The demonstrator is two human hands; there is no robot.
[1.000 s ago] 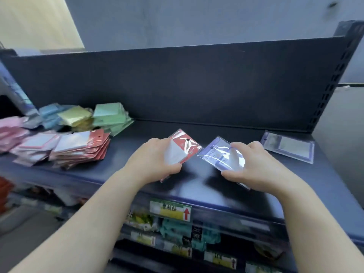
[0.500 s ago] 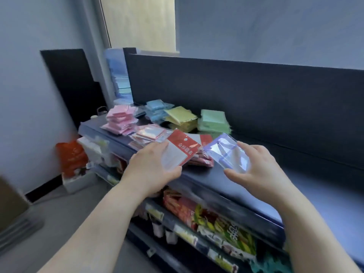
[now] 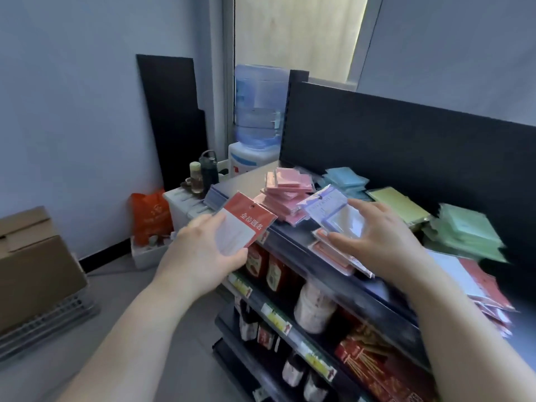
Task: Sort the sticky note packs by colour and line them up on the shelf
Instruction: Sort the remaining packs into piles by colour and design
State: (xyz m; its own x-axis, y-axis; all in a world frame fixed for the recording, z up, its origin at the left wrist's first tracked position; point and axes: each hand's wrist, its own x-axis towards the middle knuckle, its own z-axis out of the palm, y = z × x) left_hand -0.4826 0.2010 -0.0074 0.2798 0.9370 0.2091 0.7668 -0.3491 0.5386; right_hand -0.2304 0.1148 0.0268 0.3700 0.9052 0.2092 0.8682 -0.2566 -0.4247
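My left hand [image 3: 203, 250] grips a red-topped sticky note pack [image 3: 246, 220] in front of the shelf's left end. My right hand [image 3: 383, 236] holds a purple pack [image 3: 330, 208] over the dark top shelf [image 3: 293, 242], just above a small orange-red pile [image 3: 333, 253]. Sorted piles lie along the shelf: pink [image 3: 287, 195], blue [image 3: 345, 179], yellow [image 3: 400, 208], green [image 3: 464, 236], and a spread of red packs [image 3: 487, 288] at the right.
A dark back panel [image 3: 406, 140] rises behind the shelf. Lower shelves hold bottles and jars [image 3: 269, 268]. A water dispenser [image 3: 256, 120], an orange bag [image 3: 152, 216] and a cardboard box [image 3: 32, 256] stand to the left on the floor.
My view has swung left along the shelf. Both hands carried their packs leftward; the purple pack now hovers by the pink pile, the red pack past the shelf's left front corner.
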